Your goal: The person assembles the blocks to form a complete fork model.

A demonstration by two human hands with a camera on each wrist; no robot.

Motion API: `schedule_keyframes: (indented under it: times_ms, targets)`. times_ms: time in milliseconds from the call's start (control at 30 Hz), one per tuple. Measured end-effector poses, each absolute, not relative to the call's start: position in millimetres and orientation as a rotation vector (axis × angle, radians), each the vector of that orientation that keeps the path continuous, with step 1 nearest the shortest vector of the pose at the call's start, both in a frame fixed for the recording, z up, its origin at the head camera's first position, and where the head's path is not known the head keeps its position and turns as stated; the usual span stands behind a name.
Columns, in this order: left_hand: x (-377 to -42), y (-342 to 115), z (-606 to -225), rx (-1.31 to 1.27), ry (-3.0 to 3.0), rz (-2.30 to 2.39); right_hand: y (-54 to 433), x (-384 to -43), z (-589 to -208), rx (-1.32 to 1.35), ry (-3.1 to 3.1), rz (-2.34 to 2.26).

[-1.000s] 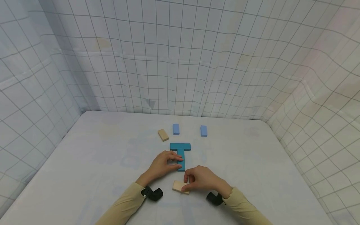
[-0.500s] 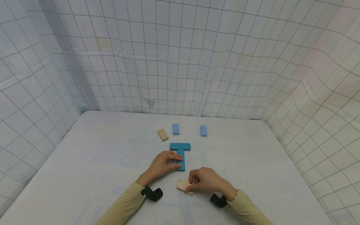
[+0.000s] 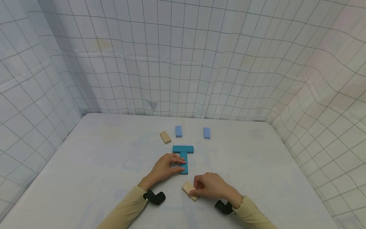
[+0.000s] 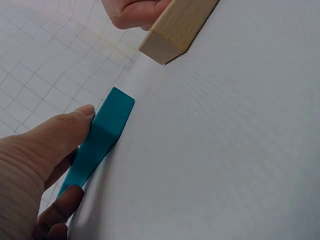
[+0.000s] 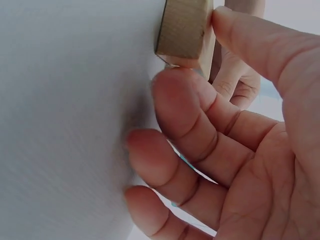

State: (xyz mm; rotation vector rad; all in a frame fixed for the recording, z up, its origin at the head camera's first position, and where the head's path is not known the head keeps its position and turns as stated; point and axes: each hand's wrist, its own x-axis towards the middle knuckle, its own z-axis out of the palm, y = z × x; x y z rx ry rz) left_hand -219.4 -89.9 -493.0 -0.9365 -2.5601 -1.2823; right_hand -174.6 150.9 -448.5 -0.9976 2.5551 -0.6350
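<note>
A pale wooden rectangular block lay low at the white tabletop, nearer the person than the teal pieces and apart from them, slanted with its far end to the left. Whether its underside touched the surface could not be told. The person's right hand pinched it: the thumb pressed one side, and in the right wrist view fingertips met the block close to its end, the other fingers curled loosely beside the table.

Beyond it, the left hand gripped a long teal rectangular bar, thumb and fingers set along it, the thumb nearer its near end. This bar pointed away from the person, and its far end met the middle of a second teal bar lying crosswise, so the pair formed a T.

Farther out, another tan wooden block lay tilted to the left, near a light-blue rectangular block. A matching light-blue block lay well apart to the right.

Pale yellow sleeves covered both forearms, and a black wrist device sat on each wrist. White cloth with dark grid lines hung behind the table and along both sides.
</note>
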Motion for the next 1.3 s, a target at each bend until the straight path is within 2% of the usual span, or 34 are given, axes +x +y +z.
schedule_keyframes:
  times_ms: [200, 767, 1300]
  targets:
    - [-219, -90, -492, -0.928, -2.566, -1.290, 153, -174, -448, -1.072, 2.621, -0.673]
    - [-220, -90, -494, -0.928, -2.568, -1.270, 163, -184, -456, -1.594, 2.380, -0.746]
    - [-220, -90, -495, -0.914, -2.575, -1.263, 166, -182, -456, -1.643, 2.401, -0.686]
